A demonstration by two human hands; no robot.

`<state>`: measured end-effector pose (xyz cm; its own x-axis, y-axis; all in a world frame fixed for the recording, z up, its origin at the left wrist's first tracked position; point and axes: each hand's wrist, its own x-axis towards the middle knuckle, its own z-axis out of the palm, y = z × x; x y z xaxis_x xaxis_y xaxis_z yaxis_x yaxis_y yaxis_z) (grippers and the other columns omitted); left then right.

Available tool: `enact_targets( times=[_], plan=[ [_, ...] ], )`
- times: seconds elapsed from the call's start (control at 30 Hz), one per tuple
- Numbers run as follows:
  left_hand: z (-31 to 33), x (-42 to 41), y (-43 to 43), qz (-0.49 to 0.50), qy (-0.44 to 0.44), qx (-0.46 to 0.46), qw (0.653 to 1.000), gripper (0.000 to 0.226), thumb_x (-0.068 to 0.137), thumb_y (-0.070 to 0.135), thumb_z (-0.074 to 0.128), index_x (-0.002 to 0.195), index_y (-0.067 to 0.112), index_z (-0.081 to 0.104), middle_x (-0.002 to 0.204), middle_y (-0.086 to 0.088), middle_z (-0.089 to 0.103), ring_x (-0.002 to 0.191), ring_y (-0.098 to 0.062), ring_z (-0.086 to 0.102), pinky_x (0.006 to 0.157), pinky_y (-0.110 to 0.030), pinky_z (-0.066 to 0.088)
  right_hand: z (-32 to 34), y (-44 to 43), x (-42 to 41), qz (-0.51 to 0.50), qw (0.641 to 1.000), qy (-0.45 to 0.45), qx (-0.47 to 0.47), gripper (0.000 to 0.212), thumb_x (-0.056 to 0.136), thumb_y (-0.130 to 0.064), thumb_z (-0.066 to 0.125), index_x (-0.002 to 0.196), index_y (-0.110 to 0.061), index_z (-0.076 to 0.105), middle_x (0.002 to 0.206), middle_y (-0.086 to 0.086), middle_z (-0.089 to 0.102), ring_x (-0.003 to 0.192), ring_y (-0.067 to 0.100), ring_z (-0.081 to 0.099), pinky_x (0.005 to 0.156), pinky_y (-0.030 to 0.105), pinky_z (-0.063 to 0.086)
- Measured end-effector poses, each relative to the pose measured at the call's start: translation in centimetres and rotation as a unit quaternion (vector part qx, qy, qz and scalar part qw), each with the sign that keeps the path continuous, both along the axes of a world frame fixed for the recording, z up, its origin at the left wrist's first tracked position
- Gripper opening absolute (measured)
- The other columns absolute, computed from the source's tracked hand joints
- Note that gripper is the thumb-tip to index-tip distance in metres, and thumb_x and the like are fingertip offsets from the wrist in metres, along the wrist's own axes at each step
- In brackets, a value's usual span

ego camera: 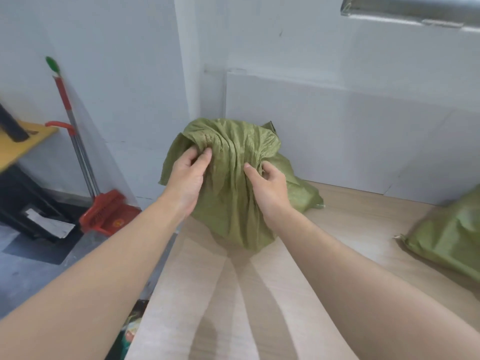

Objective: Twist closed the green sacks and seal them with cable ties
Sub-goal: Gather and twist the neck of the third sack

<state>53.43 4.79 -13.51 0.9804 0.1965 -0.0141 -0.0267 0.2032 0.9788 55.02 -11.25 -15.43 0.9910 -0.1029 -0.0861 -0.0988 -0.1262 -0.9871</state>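
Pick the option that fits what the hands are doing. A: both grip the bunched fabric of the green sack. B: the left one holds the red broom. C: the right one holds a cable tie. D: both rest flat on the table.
A: the left hand and the right hand each have fingers curled into the gathered fabric of the green sack that rests on the table.

I grip near sack [233,193]: olive green, fine woven pattern, paler sheen on folds; second sack [446,237] same green; table [337,224] pale wood grain; wall [130,74] plain white; broom [63,94] handle red, green tip, silver lower part; dustpan [122,219] red; shelf board [23,144] yellow; floor [31,268] grey.
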Motion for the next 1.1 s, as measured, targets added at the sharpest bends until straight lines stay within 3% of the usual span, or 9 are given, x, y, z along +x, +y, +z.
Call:
enact_targets(
  times=[0.07, 0.2, 0.37, 0.5, 0.57, 0.63, 0.83, 0.93, 1.1],
  plan=[
    [2.1, -0.8, -0.3, -0.005, -0.027, 0.022, 0.999, 0.022, 0.106, 0.02, 0.052, 0.121, 0.023, 0.068, 0.123, 0.005, 0.074, 0.119, -0.008, 0.066, 0.099, -0.024, 0.049, 2.6, -0.8, -1.2, -0.026, 0.999, -0.015, 0.04, 0.03, 0.087, -0.034, 0.064, 0.073, -0.015, 0.046, 0.075, 0.015, 0.047, 0.065, 0.033, 0.041, 0.063, 0.039, 0.044],
    [6.0, -3.0, -1.2, 0.001, -0.063, 0.037, 0.997, 0.026, 0.109, 0.018, 0.046, 0.122, 0.027, 0.066, 0.124, 0.008, 0.073, 0.122, -0.008, 0.064, 0.111, -0.031, 0.045, 6.5, -2.5, -3.3, -0.109, 0.99, 0.003, 0.088, 0.039, 0.085, -0.039, 0.064, 0.072, -0.018, 0.033, 0.076, -0.012, 0.036, 0.067, 0.015, 0.033, 0.064, 0.031, 0.028],
    [9.8, -6.8, -1.6, -0.025, -0.048, -0.019, 0.998, 0.032, 0.11, 0.015, 0.039, 0.123, 0.028, 0.066, 0.133, 0.0, 0.069, 0.128, -0.016, 0.062, 0.116, -0.043, 0.041, 10.8, -4.5, -7.8, -0.096, 0.988, -0.004, 0.119, 0.047, 0.09, -0.043, 0.064, 0.073, -0.026, 0.023, 0.067, -0.009, 0.021, 0.061, 0.014, 0.02, 0.06, 0.032, 0.019],
    [12.1, -10.9, -2.2, -0.039, -0.026, -0.071, 0.996, 0.031, 0.111, 0.02, 0.038, 0.135, 0.03, 0.055, 0.119, 0.009, 0.075, 0.114, -0.01, 0.07, 0.098, -0.034, 0.054, 13.4, -5.9, -11.5, -0.082, 0.986, 0.013, 0.141, 0.022, 0.094, -0.042, 0.061, 0.107, -0.025, 0.055, 0.095, -0.013, 0.056, 0.091, 0.012, 0.052, 0.084, 0.033, 0.04],
    [12.6, -12.9, -2.0, -0.039, -0.023, -0.084, 0.995, 0.033, 0.111, 0.021, 0.039, 0.139, 0.03, 0.052, 0.118, 0.009, 0.076, 0.11, -0.01, 0.071, 0.089, -0.031, 0.057, 14.5, -6.4, -13.5, -0.073, 0.986, 0.002, 0.153, 0.05, 0.097, -0.038, 0.059, 0.145, -0.035, 0.044, 0.127, -0.018, 0.055, 0.116, 0.007, 0.051, 0.104, 0.035, 0.035],
    [13.1, -14.8, -1.7, -0.034, -0.019, -0.095, 0.995, 0.041, 0.111, 0.022, 0.04, 0.151, 0.027, 0.043, 0.132, 0.003, 0.07, 0.117, -0.015, 0.069, 0.09, -0.034, 0.059, 15.6, -6.9, -15.5, -0.058, 0.988, -0.014, 0.143, 0.066, 0.097, -0.039, 0.058, 0.157, -0.039, 0.029, 0.143, -0.018, 0.05, 0.129, 0.008, 0.048, 0.112, 0.037, 0.032],
    [15.5, -21.2, -2.8, 0.005, -0.04, -0.114, 0.993, 0.041, 0.111, 0.023, 0.039, 0.151, 0.028, 0.045, 0.14, -0.001, 0.064, 0.122, -0.018, 0.066, 0.099, -0.041, 0.055, 19.4, -8.7, -22.7, -0.021, 0.987, -0.042, 0.157, 0.061, 0.098, -0.045, 0.055, 0.155, -0.036, 0.034, 0.129, -0.023, 0.053, 0.124, 0.005, 0.048, 0.104, 0.035, 0.034],
    [17.0, -24.4, -3.7, 0.037, -0.066, -0.129, 0.989, 0.038, 0.111, 0.025, 0.037, 0.147, 0.032, 0.049, 0.141, -0.001, 0.063, 0.125, -0.02, 0.064, 0.106, -0.047, 0.05, 22.0, -10.5, -25.9, -0.011, 0.986, -0.045, 0.159, 0.068, 0.099, -0.055, 0.047, 0.16, -0.031, 0.029, 0.151, -0.014, 0.043, 0.142, 0.013, 0.038, 0.113, 0.039, 0.029],
    [19.8, -29.4, -5.4, 0.062, -0.096, -0.151, 0.982, 0.04, 0.111, 0.028, 0.036, 0.148, 0.038, 0.046, 0.143, 0.0, 0.06, 0.128, -0.021, 0.061, 0.112, -0.051, 0.045, 25.9, -13.6, -30.9, -0.032, 0.985, -0.091, 0.146, 0.06, 0.105, -0.047, 0.042, 0.159, -0.026, 0.029, 0.141, -0.013, 0.044, 0.139, 0.012, 0.038, 0.105, 0.032, 0.028]
  ],
)
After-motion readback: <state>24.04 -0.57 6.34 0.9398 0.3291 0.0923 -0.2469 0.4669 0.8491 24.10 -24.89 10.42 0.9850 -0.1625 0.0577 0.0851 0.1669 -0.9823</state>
